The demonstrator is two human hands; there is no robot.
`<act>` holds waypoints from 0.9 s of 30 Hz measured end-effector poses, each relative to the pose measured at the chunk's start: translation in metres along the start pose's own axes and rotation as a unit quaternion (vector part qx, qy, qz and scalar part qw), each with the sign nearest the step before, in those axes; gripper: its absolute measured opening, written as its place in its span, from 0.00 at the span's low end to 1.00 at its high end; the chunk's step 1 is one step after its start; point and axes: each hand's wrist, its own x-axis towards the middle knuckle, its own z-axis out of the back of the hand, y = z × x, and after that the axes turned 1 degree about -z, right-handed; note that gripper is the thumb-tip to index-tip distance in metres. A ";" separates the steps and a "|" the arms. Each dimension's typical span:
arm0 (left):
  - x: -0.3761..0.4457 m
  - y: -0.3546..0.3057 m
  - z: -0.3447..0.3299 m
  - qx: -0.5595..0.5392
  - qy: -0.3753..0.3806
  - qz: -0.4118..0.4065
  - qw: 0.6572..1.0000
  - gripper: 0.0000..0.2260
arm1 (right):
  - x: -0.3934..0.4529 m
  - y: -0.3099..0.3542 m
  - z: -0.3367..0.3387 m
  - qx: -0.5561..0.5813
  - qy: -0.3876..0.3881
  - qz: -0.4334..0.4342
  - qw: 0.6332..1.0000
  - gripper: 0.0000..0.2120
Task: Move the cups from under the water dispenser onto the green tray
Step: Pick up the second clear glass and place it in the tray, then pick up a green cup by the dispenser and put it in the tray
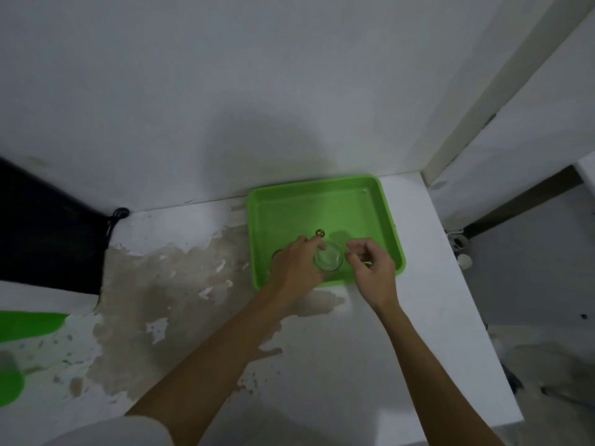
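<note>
A green tray (322, 204) lies on a white counter against the wall. A clear glass cup (328, 259) stands upright in the tray's near half. My left hand (294, 267) is wrapped around the cup's left side, fingers touching its rim. Just left of that hand a second glass (276, 254) shows only partly, mostly hidden behind it. My right hand (372, 268) hovers right of the cup, fingers curled loosely and apart from the glass, holding nothing. A small dark round spot (319, 233) sits on the tray floor behind the cup.
The counter (322, 349) has worn, stained patches left of the tray. Its right edge drops off near the tray. A black object (48, 239) with a cord stands at the left. Green blurred shapes (29, 325) lie at the far left. No water dispenser is in view.
</note>
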 end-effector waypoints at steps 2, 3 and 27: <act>-0.017 0.014 0.011 -0.051 -0.006 0.007 0.999 0.20 | -0.014 0.007 -0.010 -0.009 0.022 0.015 1.000 0.06; -0.028 0.024 0.018 -0.078 -0.012 0.012 0.997 0.18 | -0.023 0.011 -0.018 -0.016 0.037 0.025 0.999 0.07; -0.364 0.356 0.158 -0.241 -0.233 0.216 0.917 0.06 | -0.223 0.106 -0.400 -0.146 0.419 0.126 0.887 0.05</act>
